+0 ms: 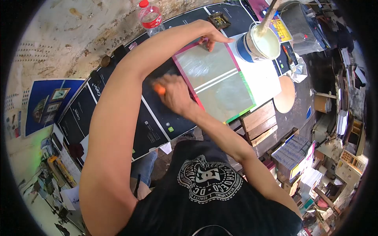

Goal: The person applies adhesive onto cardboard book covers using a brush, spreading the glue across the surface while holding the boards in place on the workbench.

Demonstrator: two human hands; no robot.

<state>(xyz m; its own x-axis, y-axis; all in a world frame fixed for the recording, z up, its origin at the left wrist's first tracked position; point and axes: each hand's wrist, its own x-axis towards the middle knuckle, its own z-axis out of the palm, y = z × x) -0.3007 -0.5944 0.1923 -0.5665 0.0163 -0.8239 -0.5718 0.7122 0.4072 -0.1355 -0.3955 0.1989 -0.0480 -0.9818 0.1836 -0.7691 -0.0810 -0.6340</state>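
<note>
A flat, greyish translucent panel (216, 65) lies on the table, edged with magenta and green tape and crossed by two white stripes. My left hand (210, 38) reaches over its far edge, thumb stretched out and fingertips resting on the surface. Left of the panel, my right hand (176, 94) is closed around an orange object (159, 89), blurred by motion; its kind does not show. A white and blue bucket (246, 46) of pale liquid, with a wooden stick (267, 17) in it, stands beyond the panel's right corner.
Dark printed boards (155, 118) cover the table. A red-capped plastic bottle (151, 19) stands by the wall, near a small dark tray (219, 21). White sheet (267, 80) lies under the bucket. To the right are a round tan disc (284, 94), wooden slats (260, 122) and stacked books (293, 153).
</note>
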